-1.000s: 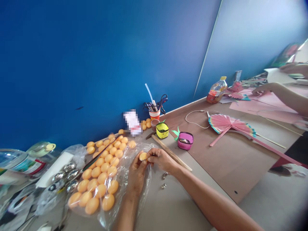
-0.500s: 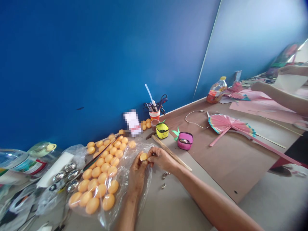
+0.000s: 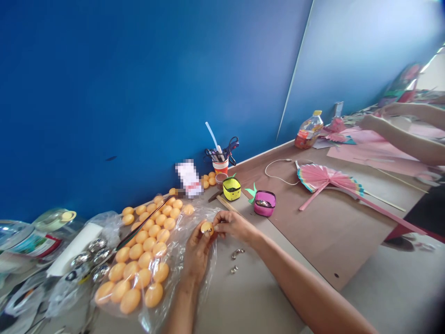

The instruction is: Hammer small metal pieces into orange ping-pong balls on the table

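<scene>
My left hand point(image 3: 196, 249) pinches a small orange ball point(image 3: 206, 227) above the grey table. My right hand point(image 3: 232, 225) is closed against the same ball from the right, fingertips pressed on something small that I cannot make out. Just left of my hands lies a clear plastic bag point(image 3: 174, 273) with several orange balls point(image 3: 146, 250) spread over it. A few small silver metal caps point(image 3: 237, 253) lie on the table below my right wrist.
A yellow box point(image 3: 232, 189) and a pink box point(image 3: 264, 203) stand behind my hands, with wooden sticks point(image 3: 225, 203) beside them. A cup of scissors and pens point(image 3: 221, 162) is by the blue wall. A pink paper fan point(image 3: 325, 178), a bottle point(image 3: 308, 130) and another person's hands point(image 3: 373, 121) are at right.
My hands stay together on the ball, barely shifted. The view has drifted slightly. The other person's hands at far right have moved closer together over the pink paper.
</scene>
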A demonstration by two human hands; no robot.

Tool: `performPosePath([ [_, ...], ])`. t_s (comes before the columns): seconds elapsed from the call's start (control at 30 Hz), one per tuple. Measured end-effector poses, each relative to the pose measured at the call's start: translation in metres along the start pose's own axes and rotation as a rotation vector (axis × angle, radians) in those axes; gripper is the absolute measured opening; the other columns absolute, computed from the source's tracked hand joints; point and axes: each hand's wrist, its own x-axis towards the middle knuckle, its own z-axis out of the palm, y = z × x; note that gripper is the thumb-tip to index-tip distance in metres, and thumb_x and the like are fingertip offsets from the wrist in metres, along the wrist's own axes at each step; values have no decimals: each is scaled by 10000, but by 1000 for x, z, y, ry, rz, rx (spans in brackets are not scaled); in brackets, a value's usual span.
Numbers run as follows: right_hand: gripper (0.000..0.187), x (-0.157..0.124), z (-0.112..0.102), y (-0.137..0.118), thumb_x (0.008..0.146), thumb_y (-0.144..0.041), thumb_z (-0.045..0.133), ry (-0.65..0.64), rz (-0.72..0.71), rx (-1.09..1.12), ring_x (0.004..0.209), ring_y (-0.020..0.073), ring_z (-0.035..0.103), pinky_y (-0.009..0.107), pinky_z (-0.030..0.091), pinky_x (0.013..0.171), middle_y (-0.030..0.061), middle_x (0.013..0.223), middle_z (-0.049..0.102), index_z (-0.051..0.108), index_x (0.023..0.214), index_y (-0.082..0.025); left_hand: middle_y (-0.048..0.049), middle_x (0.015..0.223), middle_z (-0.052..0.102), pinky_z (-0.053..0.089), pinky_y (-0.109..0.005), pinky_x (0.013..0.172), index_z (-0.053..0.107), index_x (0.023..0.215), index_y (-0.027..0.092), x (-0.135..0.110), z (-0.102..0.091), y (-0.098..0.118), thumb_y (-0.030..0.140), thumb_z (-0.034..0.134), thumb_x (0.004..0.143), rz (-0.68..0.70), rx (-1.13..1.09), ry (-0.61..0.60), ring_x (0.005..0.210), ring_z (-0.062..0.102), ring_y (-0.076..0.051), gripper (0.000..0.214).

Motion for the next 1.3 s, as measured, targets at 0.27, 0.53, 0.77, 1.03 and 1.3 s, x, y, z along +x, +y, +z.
performPosePath([
  [0.27,151,-12,-33,-21,626,-71,693,-143,14,-548,593,145,523,281,379,564,-30,650,645,688,672,-214,-20,927,733,546,-306,846,720,982,191,1,-1,8,312,884,631,-23,-101,54,806,698,-160,405],
  [0.53,238,-22,-30,-9,506,-68,813,-315,8,-914,482,111,447,259,316,504,-61,561,588,688,620,-234,-22,833,737,546,-295,826,727,948,175,4,-2,8,296,902,601,-27,-112,84,760,699,-150,407],
  [0.77,255,-20,-16,-12,664,-151,716,-437,153,-1247,734,184,644,247,357,545,7,836,737,753,899,-242,-23,824,742,550,-303,819,731,965,174,3,-1,9,289,896,605,-28,-110,81,760,701,-153,412],
  [1.03,307,-25,-4,-29,669,-89,614,-483,199,-1321,743,194,677,246,323,513,28,887,769,769,890,-233,-20,824,749,558,-290,810,740,944,176,4,-1,9,291,904,594,-32,-131,70,753,704,-148,404],
  [1.3,281,-24,-3,-27,671,-159,680,-489,171,-1270,753,199,678,244,320,523,27,919,772,772,924,-241,-32,817,752,557,-310,820,738,951,168,5,-2,10,270,900,597,-35,-155,88,763,708,-163,402],
])
